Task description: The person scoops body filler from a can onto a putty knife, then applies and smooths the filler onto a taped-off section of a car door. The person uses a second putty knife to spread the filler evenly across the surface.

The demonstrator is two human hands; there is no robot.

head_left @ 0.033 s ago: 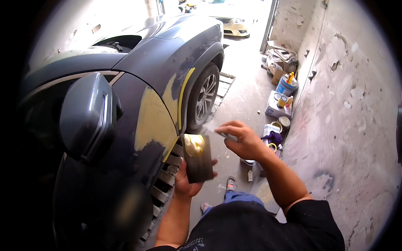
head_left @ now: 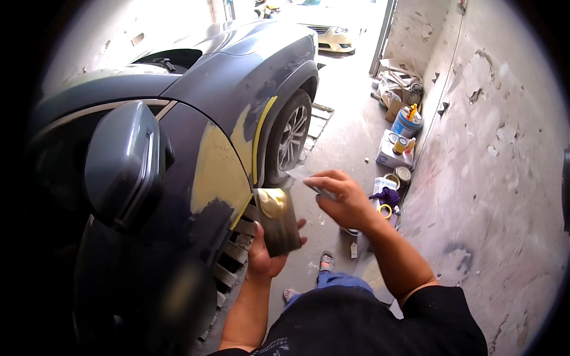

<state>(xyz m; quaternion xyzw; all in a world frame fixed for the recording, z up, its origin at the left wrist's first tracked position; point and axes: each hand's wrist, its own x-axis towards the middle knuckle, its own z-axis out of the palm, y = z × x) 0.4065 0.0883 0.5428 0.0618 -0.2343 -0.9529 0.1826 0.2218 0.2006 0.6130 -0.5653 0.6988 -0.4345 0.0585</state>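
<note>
Clock read from the dark board, just below mid-view. Black shirt nearest, 5 o'clock. Left hand gripped the board from 7 o'clock: thumb at the left edge, fingers wrapped behind, tips showing slightly apart past the right edge. Cream-yellow putty sat in a lump on the board's 12 o'clock end. Right hand, 2 o'clock, near but off the board, pinched a grey spreader between thumb and fingers; its blade was blurred, pointing to 10 o'clock.

Dark car filled 9 to 12: side mirror and beige door patch at 10, yellow strip along the wheel arch near 12, front wheel just right of it. Tins, white box and blue bucket lined the wall at 2. Pale car farthest, towards 1.
</note>
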